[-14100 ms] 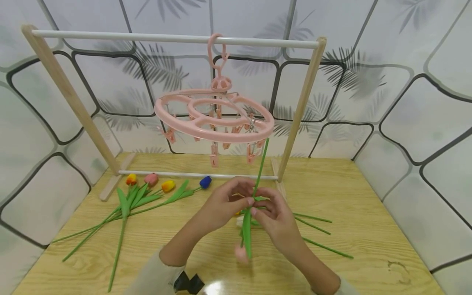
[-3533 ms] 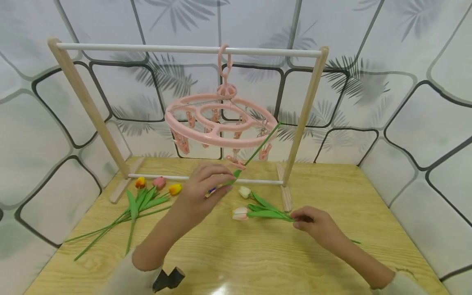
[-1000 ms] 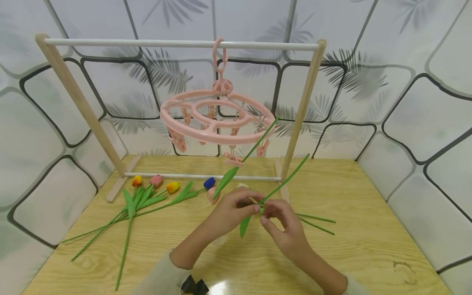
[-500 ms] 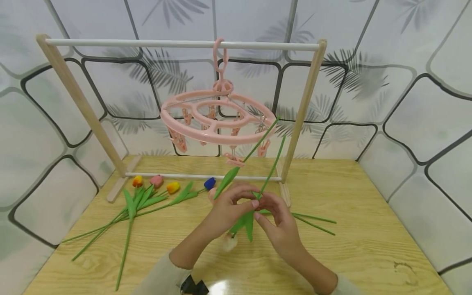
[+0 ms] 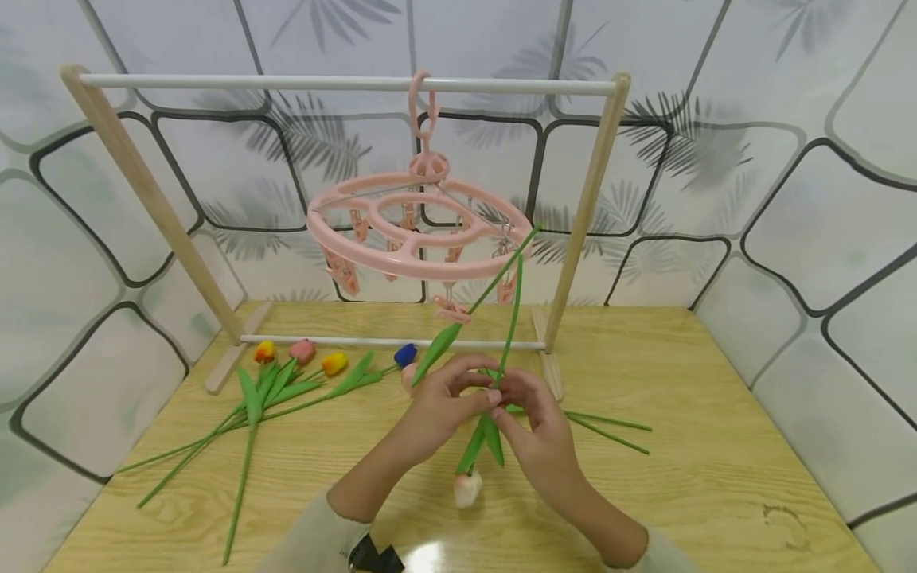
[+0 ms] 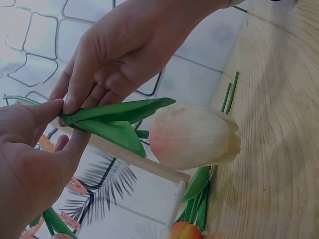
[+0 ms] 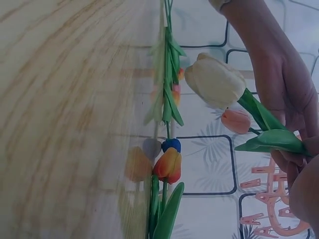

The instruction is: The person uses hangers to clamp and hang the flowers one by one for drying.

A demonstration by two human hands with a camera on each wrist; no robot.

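A white tulip [image 5: 467,488], faintly pink at its base, hangs head down between my hands with its stem pointing up. My left hand [image 5: 447,406] pinches the stem just above the leaves. Right against it, my right hand [image 5: 537,422] also pinches there with thumb and fingers. The left wrist view shows the white tulip [image 6: 194,137] and both hands at the leaf base. Behind my left hand a pink tulip [image 5: 409,379], partly hidden, hangs tilted from a clothespin [image 5: 452,309] of the round pink clip hanger [image 5: 423,259].
A wood frame with a white top bar [image 5: 286,82] carries the hanger. Several tulips, including a blue tulip [image 5: 405,355] and a yellow tulip [image 5: 333,364], lie at the table's left. Loose green stems [image 5: 609,430] lie right; an orange tulip [image 7: 168,164] shows in the right wrist view.
The pink tulip, held in both hands at first, now hangs from the hanger. The white tulip was picked up from the table; its stem has swung from right-leaning to nearly vertical.
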